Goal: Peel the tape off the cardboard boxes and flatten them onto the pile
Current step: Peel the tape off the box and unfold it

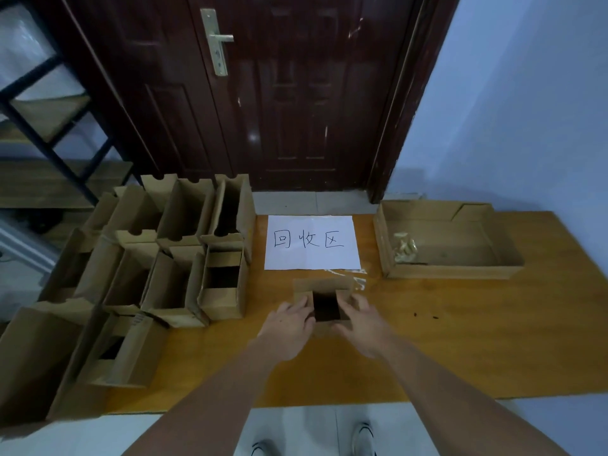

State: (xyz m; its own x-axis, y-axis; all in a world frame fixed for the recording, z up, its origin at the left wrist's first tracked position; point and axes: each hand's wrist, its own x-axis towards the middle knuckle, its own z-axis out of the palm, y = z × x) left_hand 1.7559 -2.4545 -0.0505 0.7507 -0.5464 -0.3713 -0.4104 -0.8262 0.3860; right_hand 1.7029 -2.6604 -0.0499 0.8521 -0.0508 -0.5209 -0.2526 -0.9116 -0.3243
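On our far left stands a cluster of open brown cardboard boxes [158, 258], rows of them touching side to side on the orange wooden board [460, 324] and spilling over its left edge; none of these is flattened, so we judge most of the work is left. Whether tape clings to them we cannot tell.

Moving rightward, our left hand [289, 320] rests with straight, relaxed fingers on the left flap of the small brown cardboard box [324, 286] in front of us, which stands upright with its top open and dark inside. Our right hand [358, 319] lies the same way on the right flap, fingers spread and gripping nothing. We judge we are spreading the flaps before pressing this box flat.

Just behind the box lies the white paper sheet with handwritten characters [311, 241], and a clear strip of tape [352, 274] curls at its near right corner. No flattened pile shows yet.

Farther right sits a shallow brown cardboard tray [493, 271] holding a small wad of pale crumpled tape [404, 248]. Behind everything stands a dark brown wooden door [279, 93]. Nothing blocks the box under our hands.
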